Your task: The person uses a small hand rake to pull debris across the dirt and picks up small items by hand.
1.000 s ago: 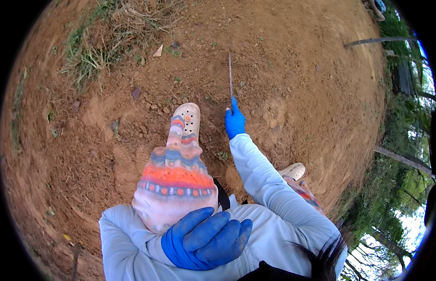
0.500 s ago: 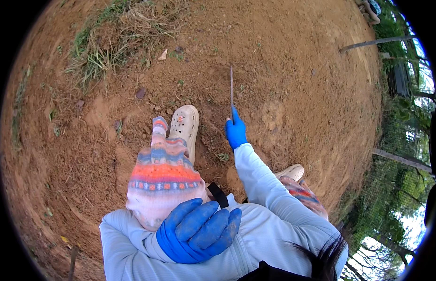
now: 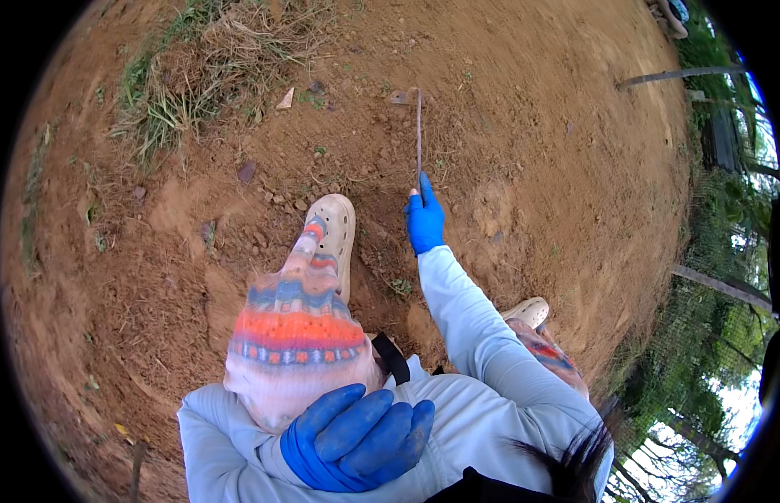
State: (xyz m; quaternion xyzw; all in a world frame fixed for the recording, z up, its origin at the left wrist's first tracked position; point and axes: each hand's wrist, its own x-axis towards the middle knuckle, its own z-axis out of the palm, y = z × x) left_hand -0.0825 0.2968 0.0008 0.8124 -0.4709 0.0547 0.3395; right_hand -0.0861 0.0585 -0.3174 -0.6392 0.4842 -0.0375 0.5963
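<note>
my right hand (image 3: 425,220) is closed around the near end of the thin tool (image 3: 419,138), one finger laid along its shaft. from my grip the tool runs straight away to the far side, its long axis pointing almost directly ahead, and its flat end piece (image 3: 399,98) turns off left over the brown soil (image 3: 532,142); whether they touch, i can't tell. my left hand (image 3: 356,440) lies near, well apart from the tool, fingers curled side by side; i can't tell if they hold anything.
</note>
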